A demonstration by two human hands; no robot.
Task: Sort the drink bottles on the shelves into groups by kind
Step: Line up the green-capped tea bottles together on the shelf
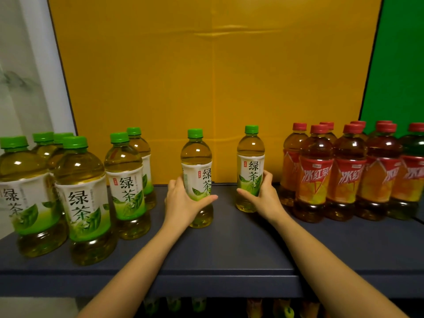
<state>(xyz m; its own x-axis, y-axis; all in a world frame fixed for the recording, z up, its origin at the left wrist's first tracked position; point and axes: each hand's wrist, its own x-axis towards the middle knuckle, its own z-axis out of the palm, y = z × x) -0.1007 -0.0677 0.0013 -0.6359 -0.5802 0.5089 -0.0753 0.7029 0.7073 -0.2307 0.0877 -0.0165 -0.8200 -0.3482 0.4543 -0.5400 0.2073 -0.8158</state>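
On the dark grey shelf (pixel 229 255), red-capped amber plastic bottles (pixel 344 171) reading 冰红茶 crowd right, green-capped ones (pixel 80 191) left. My left hand (pixel 183 200) and right hand (pixel 263 193) each wrap a pale-yellow 绿茶 bottle (pixel 197 161) (pixel 250 161) mid-shelf.

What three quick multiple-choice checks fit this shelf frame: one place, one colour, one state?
1. Where is the iced tea group?
A. right end of shelf
B. left end
C. lower shelf only

2. Cap colour of the bottle in the left hand?
A. red
B. green
C. white

3. What is the right hand doing?
A. hanging free
B. resting flat
C. wrapped on a green tea bottle

Answers: 1 A, the red-capped bottles cluster at right. 2 B, the centre bottle has a green cap. 3 C, its fingers curl round the label.
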